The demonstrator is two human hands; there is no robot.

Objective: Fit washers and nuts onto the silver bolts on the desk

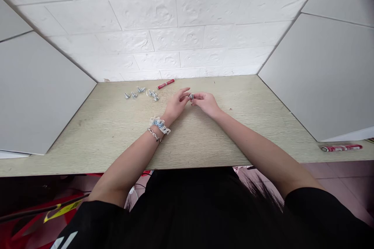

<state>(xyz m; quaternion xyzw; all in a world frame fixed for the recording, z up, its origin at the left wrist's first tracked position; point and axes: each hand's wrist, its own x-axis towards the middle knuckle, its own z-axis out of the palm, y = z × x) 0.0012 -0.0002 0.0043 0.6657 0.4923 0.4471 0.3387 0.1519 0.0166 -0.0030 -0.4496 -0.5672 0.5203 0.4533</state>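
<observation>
Between my two hands, over the middle of the wooden tabletop [187, 140], is a small silver bolt [191, 96]. My left hand [176, 104] pinches it from the left with thumb and a finger, the other fingers partly stretched out. From the right, my right hand [207, 103] grips it between thumb and fingertips. Its exact shape is mostly covered by fingers. To the left of my hands, several silver bolts [134, 95] with washers or nuts stand head-down on the table, some bunched in a cluster [153, 94].
A red tube [166, 84] lies near the white brick-patterned wall [163, 11]. Another red tube [341, 148] lies by the front right edge. Grey panels [37, 89] close off both sides. Brown specks [156, 105] dot the tabletop near the bolts.
</observation>
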